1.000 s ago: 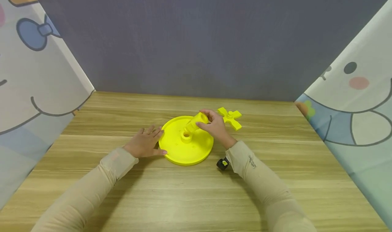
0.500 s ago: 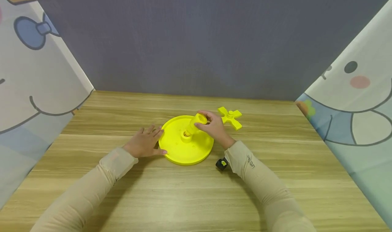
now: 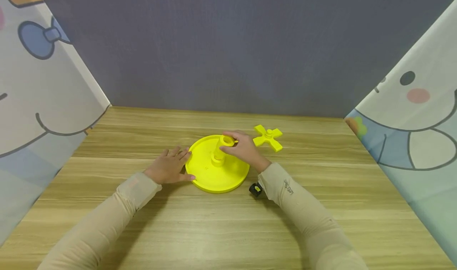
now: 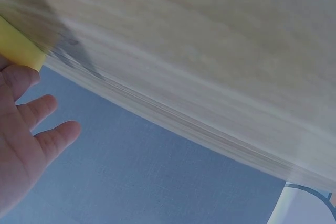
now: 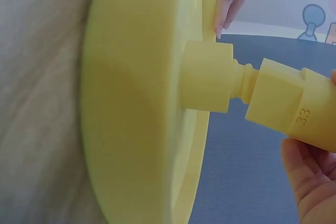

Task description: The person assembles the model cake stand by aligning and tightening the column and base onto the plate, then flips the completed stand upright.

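Note:
A shallow round yellow tray-like base (image 3: 203,179) lies on the wooden table, with a short collar (image 5: 207,77) rising from its centre. My right hand (image 3: 246,149) pinches a yellow post (image 5: 283,98) marked 33 near its upper, hollow end, thumb on one side and fingers on the other. The post's narrow ridged tip sits at the collar's opening, its lowest part hidden inside. It leans slightly away from straight in the right wrist view. At the base's left edge, my left hand (image 3: 168,167) rests with spread fingers, fingertips and thumb touching the rim (image 4: 18,45).
A yellow cross-shaped piece (image 3: 269,133) with a round knob lies on the table behind my right hand. A black wrist camera (image 3: 256,189) hangs beside the right sleeve. A grey wall (image 3: 228,56) stands at the back, with cartoon-printed panels on both sides.
My right hand has moved left and tipped the post more upright over the collar, its ridged tip now in the opening. My left hand and the base have stayed in place.

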The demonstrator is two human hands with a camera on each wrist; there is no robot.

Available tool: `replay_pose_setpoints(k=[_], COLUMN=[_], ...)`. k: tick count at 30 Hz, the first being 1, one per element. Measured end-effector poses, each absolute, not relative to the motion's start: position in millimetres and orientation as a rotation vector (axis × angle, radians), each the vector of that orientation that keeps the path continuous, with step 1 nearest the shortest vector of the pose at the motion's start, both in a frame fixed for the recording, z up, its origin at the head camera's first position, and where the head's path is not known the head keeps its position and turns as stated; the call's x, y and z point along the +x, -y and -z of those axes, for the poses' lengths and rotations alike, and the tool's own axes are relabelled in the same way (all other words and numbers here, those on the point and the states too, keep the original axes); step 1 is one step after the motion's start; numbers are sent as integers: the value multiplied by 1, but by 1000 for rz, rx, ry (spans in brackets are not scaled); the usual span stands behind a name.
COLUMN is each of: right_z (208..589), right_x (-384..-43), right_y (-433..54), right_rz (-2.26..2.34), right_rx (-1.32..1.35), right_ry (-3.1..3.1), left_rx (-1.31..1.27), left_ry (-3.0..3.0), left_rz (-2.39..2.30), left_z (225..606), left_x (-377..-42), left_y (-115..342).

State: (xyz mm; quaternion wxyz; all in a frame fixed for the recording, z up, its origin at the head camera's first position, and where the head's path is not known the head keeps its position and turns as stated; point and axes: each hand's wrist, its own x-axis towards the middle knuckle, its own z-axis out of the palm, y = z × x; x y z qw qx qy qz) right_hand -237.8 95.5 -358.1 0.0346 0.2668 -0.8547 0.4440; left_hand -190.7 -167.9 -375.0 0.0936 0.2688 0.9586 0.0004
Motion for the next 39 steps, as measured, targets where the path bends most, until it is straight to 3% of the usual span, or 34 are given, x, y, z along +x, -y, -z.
replay_pose_setpoints(k=[20,39], right_z=[351,347], right_x=[-233,-240], right_y=[-82,-85], right_rz=[-1018,-1104], right_rx=[990,1006], right_ry=[2716,2844], left_rx=[777,764], left_ry=[-2841,-2828], left_rz=[-24,-57], left_z=[379,378], left_x=[-192,-192], left_y=[169,169])
